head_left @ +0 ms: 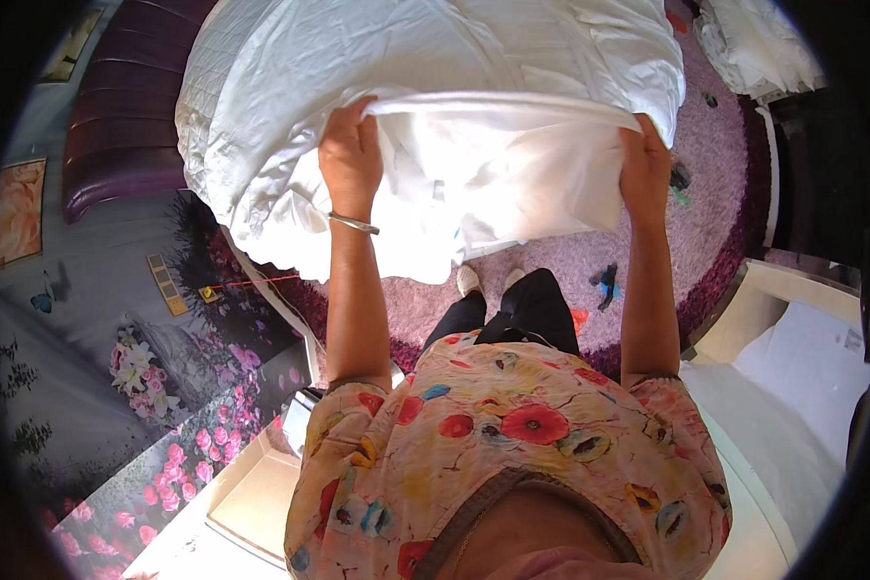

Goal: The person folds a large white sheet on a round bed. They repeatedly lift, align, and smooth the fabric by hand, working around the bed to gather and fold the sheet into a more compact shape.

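A thin white bed sheet is stretched between my two hands in front of me, its upper edge pulled nearly straight. My left hand is closed on the edge at the left, fingers wrapped over it. At the other end my right hand grips the same edge. Below that edge the sheet hangs down, with light shining through it. Behind it lies a round bed spread with creased white bedding, and the bedding droops over the near side. The sheet hides part of the bed's near edge.
A dark purple padded headboard curves along the left. Pink-purple carpet surrounds the bed, with a small black-and-blue item on it. More white bedding is piled at far right. An open box sits at lower left.
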Demonstrator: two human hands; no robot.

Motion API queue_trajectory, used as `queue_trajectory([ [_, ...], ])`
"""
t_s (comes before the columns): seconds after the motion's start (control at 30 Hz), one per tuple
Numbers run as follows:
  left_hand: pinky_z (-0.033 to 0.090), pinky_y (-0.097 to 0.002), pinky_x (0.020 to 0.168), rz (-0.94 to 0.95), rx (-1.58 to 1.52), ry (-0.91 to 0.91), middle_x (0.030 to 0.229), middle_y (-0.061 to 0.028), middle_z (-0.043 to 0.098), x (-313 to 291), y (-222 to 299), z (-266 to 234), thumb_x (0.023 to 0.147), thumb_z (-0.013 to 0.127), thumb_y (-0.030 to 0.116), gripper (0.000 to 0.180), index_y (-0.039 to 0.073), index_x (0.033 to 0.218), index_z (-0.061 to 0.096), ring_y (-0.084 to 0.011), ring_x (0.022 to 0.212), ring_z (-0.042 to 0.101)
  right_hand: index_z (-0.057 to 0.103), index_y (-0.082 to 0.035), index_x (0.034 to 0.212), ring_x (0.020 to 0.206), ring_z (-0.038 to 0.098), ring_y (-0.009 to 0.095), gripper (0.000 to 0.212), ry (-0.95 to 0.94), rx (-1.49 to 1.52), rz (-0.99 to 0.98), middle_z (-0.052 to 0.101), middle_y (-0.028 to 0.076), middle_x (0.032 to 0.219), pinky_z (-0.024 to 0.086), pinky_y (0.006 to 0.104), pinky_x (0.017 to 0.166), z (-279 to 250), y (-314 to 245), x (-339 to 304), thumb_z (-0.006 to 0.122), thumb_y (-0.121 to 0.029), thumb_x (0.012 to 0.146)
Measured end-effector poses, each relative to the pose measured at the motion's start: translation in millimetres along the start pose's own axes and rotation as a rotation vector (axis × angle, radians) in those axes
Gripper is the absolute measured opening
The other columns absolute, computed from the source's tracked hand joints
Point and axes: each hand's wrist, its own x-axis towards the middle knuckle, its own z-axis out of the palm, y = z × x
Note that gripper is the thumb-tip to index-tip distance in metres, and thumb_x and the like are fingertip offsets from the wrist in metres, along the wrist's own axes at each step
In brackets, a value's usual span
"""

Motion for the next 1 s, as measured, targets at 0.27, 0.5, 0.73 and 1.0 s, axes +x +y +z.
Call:
queue_trajectory([
  [0.27, 0.051, -0.042, 0.06, -0.365, 0.446, -0.095, 0.07, -0.0124, 0.067, -11.6, -14.7, 47.7, 0.087, 0.055, 0.025, 0.024, 0.02, 0.105, 0.07, -0.0341, 0.065, 0.065, 0.063, -0.002, 0.096, 0.06, 0.047, 0.008, 0.017, -0.394, -0.349, 0.055, 0.056, 0.0, 0.066, 0.04, 0.0247, 0.056, -44.0, 22.2, 28.3, 0.06, -0.018, 0.091],
  [0.5, 0.049, -0.0327, 0.057, -0.244, -0.006, 0.314, 0.08, -0.0091, 0.067, 63.9, 83.8, 106.6, 0.087, 0.048, 0.002, 0.032, 0.009, 0.112, 0.067, -0.0195, 0.057, 0.057, 0.062, 0.0, 0.084, 0.054, 0.042, 0.007, 0.024, -0.357, -0.334, -0.084, 0.05, 0.002, 0.057, 0.036, 0.0262, 0.05, -106.1, 6.7, 106.4, 0.063, -0.024, 0.09],
  [0.73, 0.042, -0.0344, 0.097, 0.123, -0.635, 0.047, 0.112, -0.0091, 0.067, 84.1, 168.3, 231.1, 0.089, 0.048, 0.0, 0.026, 0.007, 0.107, 0.066, -0.0218, 0.098, 0.059, 0.058, 0.0, 0.076, 0.058, 0.039, 0.007, 0.029, -0.822, -0.422, 0.171, 0.045, -0.002, 0.059, 0.035, 0.029, 0.052, -187.7, 69.0, 140.1, 0.062, -0.026, 0.089],
  [1.0, 0.048, -0.0299, 0.076, -0.307, -0.722, -0.091, 0.096, -0.011, 0.061, 18.1, 182.8, 309.6, 0.085, 0.041, -0.006, 0.035, 0.005, 0.108, 0.065, -0.0196, 0.079, 0.058, 0.061, 0.002, 0.085, 0.06, 0.048, 0.015, 0.027, -0.717, -0.439, 0.109, 0.057, 0.012, 0.066, 0.043, 0.0329, 0.059, -193.4, 116.4, 183.0, 0.064, -0.024, 0.088],
])
